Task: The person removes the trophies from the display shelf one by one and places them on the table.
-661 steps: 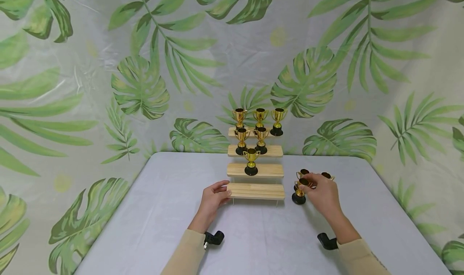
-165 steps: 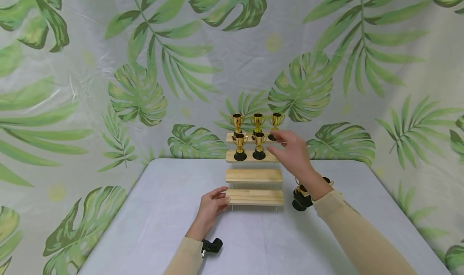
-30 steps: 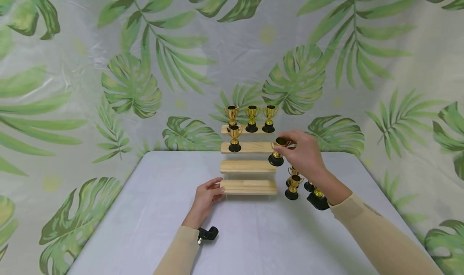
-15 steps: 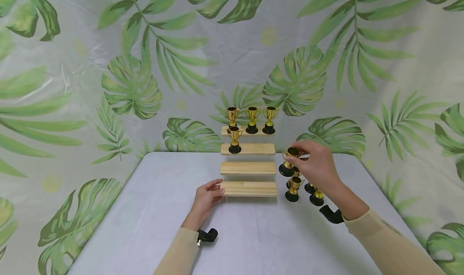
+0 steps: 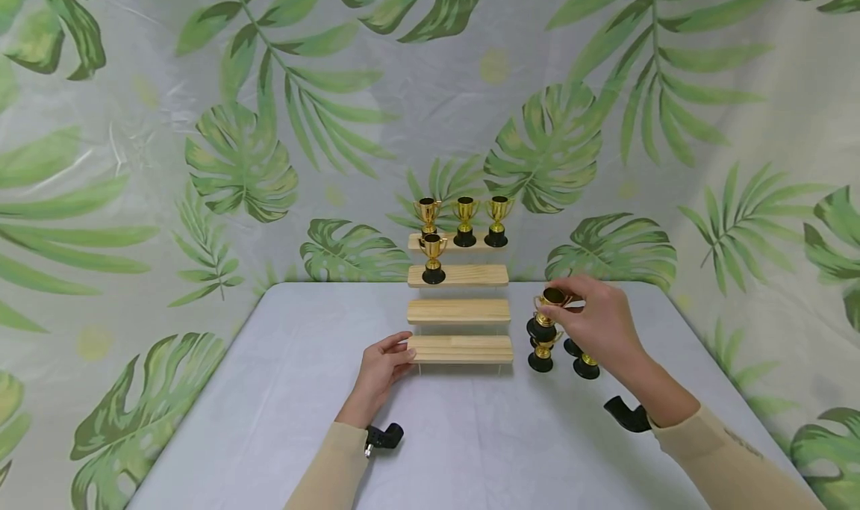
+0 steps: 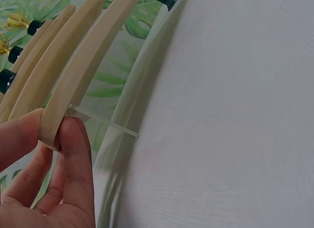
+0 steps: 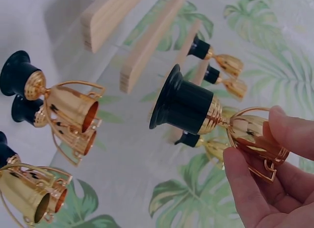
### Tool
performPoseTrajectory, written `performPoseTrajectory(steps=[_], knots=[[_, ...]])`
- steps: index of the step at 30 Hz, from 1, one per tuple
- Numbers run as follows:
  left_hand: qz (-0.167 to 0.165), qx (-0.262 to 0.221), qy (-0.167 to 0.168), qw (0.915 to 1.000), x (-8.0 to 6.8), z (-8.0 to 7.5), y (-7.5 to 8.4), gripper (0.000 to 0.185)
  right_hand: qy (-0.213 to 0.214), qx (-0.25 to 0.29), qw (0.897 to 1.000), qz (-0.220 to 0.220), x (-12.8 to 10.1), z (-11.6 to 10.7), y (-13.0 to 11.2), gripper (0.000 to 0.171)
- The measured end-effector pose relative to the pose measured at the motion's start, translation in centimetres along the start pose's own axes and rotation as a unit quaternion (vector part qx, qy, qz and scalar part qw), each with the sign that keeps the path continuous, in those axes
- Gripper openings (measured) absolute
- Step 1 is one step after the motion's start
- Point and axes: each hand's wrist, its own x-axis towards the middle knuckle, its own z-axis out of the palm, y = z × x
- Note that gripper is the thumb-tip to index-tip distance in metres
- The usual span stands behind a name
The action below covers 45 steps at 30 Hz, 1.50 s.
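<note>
Two fingertips and a thumb of the right hand [image 5: 600, 325] form a grip pinching the rim of a small gold trophy [image 5: 547, 310], held upright just above the trophies on the worktop [image 5: 470, 435]. How many stand below is hard to count; the hand covers some. The left hand [image 5: 383, 366] pinches the bottom step's end of the wooden stand [image 5: 459, 312].

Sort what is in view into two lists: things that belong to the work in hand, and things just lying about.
In hand:
- small gold trophy cup with black base, pinched by the right hand
- tiered wooden step stand, bottom step gripped by the left hand
- gold trophy cups on the table beside the stand
- gold trophy cups on the upper steps

Lying about:
- grey table
- leaf-print backdrop
</note>
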Motion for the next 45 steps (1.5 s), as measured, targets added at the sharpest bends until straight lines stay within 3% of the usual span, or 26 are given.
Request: performPoseTrajectory(steps=[7,34,45], knots=[[-0.001,-0.005,0.001,1.0,0.0,-0.1,0.1,0.047,0.0,-0.006,1.0,-0.007,-0.9,0.0,0.6,0.031],[-0.003,0.008,0.01,0.9999,-0.1,0.0,0.3,0.045,-0.027,-0.006,0.997,0.071,-5.6,1.9,4.1,0.038],[-0.007,0.013,0.02,0.9997,-0.2,0.3,0.6,0.043,-0.036,-0.02,0.996,0.082,-6.8,3.2,4.8,0.04]])
